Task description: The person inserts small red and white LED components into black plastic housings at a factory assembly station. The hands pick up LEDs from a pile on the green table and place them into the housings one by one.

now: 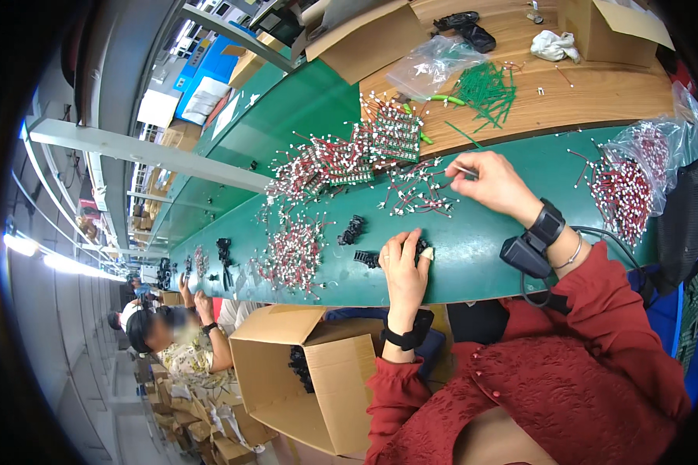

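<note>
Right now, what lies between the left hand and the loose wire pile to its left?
Black parts lie between the left hand and the wire pile, shown in the head view.

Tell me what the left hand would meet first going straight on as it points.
Likely the scattered red wires with white connectors ahead of the left hand on the green tabletop, though depth is unclear.

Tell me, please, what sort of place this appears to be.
It looks like a factory assembly line, probably for small electrical parts: a long green worktable bears heaps of red-and-white wire leads and what seem to be stacked circuit boards, with a co-worker farther along it.
</note>
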Tool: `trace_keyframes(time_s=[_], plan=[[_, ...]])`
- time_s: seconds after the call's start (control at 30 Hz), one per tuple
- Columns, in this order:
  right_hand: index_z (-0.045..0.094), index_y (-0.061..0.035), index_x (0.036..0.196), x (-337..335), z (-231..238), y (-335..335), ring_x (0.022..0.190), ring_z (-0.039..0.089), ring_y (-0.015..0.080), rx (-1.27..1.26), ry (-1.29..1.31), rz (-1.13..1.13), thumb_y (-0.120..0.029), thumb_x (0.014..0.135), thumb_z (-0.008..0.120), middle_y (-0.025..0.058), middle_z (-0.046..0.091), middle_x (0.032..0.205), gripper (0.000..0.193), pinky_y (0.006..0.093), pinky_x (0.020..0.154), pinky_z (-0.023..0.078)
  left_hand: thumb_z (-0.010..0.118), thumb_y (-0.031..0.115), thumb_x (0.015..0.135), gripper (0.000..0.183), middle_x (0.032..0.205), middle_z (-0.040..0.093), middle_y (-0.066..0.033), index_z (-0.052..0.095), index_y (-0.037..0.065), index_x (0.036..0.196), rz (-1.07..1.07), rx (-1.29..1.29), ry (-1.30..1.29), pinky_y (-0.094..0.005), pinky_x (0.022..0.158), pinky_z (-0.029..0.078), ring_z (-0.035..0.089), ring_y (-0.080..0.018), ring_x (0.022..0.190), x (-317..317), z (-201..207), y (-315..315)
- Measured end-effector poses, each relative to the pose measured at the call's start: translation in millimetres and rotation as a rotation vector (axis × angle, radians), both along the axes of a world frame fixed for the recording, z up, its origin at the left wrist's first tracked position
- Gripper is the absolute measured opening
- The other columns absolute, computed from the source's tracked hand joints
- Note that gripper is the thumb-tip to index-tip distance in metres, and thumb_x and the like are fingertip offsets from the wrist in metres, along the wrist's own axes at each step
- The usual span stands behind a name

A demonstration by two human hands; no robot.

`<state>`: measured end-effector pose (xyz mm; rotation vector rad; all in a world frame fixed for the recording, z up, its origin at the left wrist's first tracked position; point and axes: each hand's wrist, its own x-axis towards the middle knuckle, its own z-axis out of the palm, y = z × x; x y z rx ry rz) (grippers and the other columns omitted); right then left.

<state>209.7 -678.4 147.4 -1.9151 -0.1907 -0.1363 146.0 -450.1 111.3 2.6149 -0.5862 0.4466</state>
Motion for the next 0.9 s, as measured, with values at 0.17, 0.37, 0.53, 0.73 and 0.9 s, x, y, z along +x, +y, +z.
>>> trace_keyframes(time_s=[0.17, 0.37, 0.53, 0.73, 0.9], plan=[[0.066, -0.0041, 0.084, -8.2, -20.7, 4.5, 0.076, 0.063, 0.0299, -0.129, 0.042, 0.119, -0.015, 0.071, 0.063, 0.0133, 0.065, 0.079, 0.017, 0.0378, 0.068, 0.049, 0.071, 0.012, 0.070, 0.047, 0.101, 0.055, -0.0083, 0.056, 0.009, 0.114, 0.023, 0.107, -0.098, -0.0378, 0.088, 0.032, 0.049, -0.0251, 0.096, 0.6, 1.0, -3.8], [0.066, -0.0065, 0.081, -12.1, -32.8, 16.1, 0.077, 0.061, 0.0313, -0.251, -0.003, 0.006, -0.016, 0.073, 0.064, 0.0121, 0.063, 0.082, 0.013, 0.0404, 0.066, 0.048, 0.063, 0.006, 0.080, 0.038, 0.100, 0.056, -0.0110, 0.054, 0.002, 0.117, -0.017, -0.576, 0.056, -0.0309, 0.077, 0.046, 0.055, -0.0208, 0.091, 1.7, 18.7, -10.0], [0.063, -0.0070, 0.084, -18.5, -32.5, 23.8, 0.075, 0.061, 0.0304, -0.354, -0.124, -0.032, -0.021, 0.074, 0.067, 0.0099, 0.059, 0.082, 0.018, 0.0416, 0.064, 0.048, 0.055, 0.013, 0.086, 0.036, 0.102, 0.054, -0.0101, 0.048, -0.001, 0.118, -0.135, -1.602, 0.650, -0.0296, 0.065, 0.048, 0.055, -0.0197, 0.085, 4.8, 12.5, -32.8], [0.059, -0.0052, 0.086, -22.6, -33.0, 26.5, 0.076, 0.061, 0.0313, -0.431, -0.147, -0.009, -0.018, 0.074, 0.065, 0.0096, 0.057, 0.085, 0.019, 0.0429, 0.063, 0.048, 0.052, 0.025, 0.083, 0.040, 0.096, 0.055, -0.0118, 0.049, 0.001, 0.115, -0.285, -1.946, 0.920, -0.0259, 0.054, 0.042, 0.051, -0.0196, 0.075, 4.7, -8.8, -43.7], [0.058, -0.0032, 0.087, -24.8, -25.6, 22.5, 0.075, 0.061, 0.0340, -0.464, -0.089, 0.019, -0.013, 0.069, 0.061, 0.0123, 0.059, 0.084, 0.021, 0.0454, 0.062, 0.048, 0.056, 0.022, 0.084, 0.042, 0.100, 0.054, -0.0131, 0.047, 0.001, 0.119, -0.310, -1.873, 0.836, -0.0281, 0.060, 0.045, 0.053, -0.0201, 0.080, 2.3, -12.6, -45.1]])
